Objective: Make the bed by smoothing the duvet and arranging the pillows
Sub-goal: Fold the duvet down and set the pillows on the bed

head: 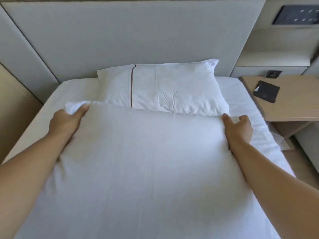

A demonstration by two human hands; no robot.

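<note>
A white duvet (146,161) covers most of the bed, its top edge lying just over the lower edge of a white pillow (164,88) with a thin dark stripe. The pillow lies flat against the grey headboard (120,35). My left hand (67,121) grips the bunched top-left corner of the duvet. At the top-right corner, my right hand (238,126) pinches the duvet's edge between thumb and fingers. Both arms stretch forward over the duvet.
White sheet (76,88) shows bare left of the pillow. To the right stands a wooden bedside table (293,107) with a black flat object (266,91) on it. A dark wall panel (296,14) sits upper right. A beige panel borders the bed's left side.
</note>
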